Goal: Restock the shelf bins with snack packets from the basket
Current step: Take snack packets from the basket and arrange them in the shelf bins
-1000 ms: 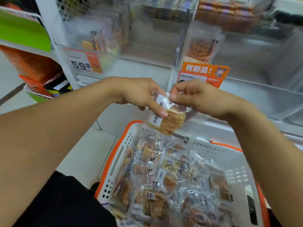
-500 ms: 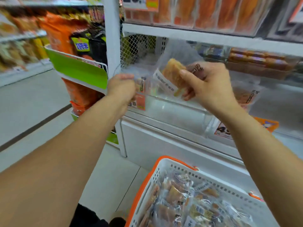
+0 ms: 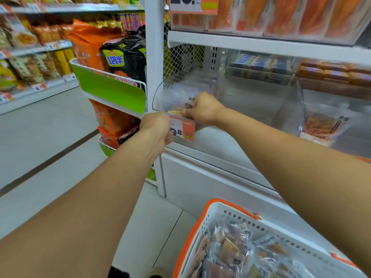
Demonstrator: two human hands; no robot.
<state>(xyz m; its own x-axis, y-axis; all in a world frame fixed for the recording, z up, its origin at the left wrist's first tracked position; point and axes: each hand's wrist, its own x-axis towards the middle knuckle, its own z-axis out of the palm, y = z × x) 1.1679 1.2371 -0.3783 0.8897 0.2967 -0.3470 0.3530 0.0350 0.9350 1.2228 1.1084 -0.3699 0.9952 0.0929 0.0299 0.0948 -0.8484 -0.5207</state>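
While two hands [image 3: 202,110] reach one bin [image 3: 172,97], one basket [image 3: 200,223] below

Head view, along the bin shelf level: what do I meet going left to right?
Green-fronted rack → left hand → price tag → right hand holding a snack packet in the clear bin → empty clear bin → bin with orange-brown packets.

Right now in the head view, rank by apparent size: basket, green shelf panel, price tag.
1. basket, though it is cropped and nearest the camera
2. green shelf panel
3. price tag, partly hidden by the left hand
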